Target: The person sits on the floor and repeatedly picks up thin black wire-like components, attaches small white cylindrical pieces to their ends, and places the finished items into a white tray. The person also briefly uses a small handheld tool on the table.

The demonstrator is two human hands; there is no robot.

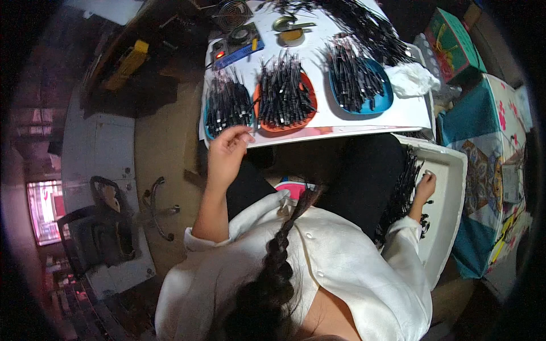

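Note:
My left hand [228, 146] is just in front of the white table's near edge, close to an orange tray [311, 116] and a blue-rimmed tray [208, 134]. Its fingers are bent together; anything between them is too small to make out. Both trays are heaped with short black cables [284, 94] whose thin wire ends point away from me. Off to the right, my right hand [426, 186] is over a white foam box [443, 233], its fingers closed. What they hold, if anything, cannot be told. Long black cables [402, 196] lie along the box's left side.
A blue tray [380, 106] of cables stands at the table's right. Behind are a soldering station with a lit red switch [220, 55], a small tin [292, 37], a fan [232, 14] and a cable pile [369, 25]. Crumpled white plastic [412, 79] lies at right.

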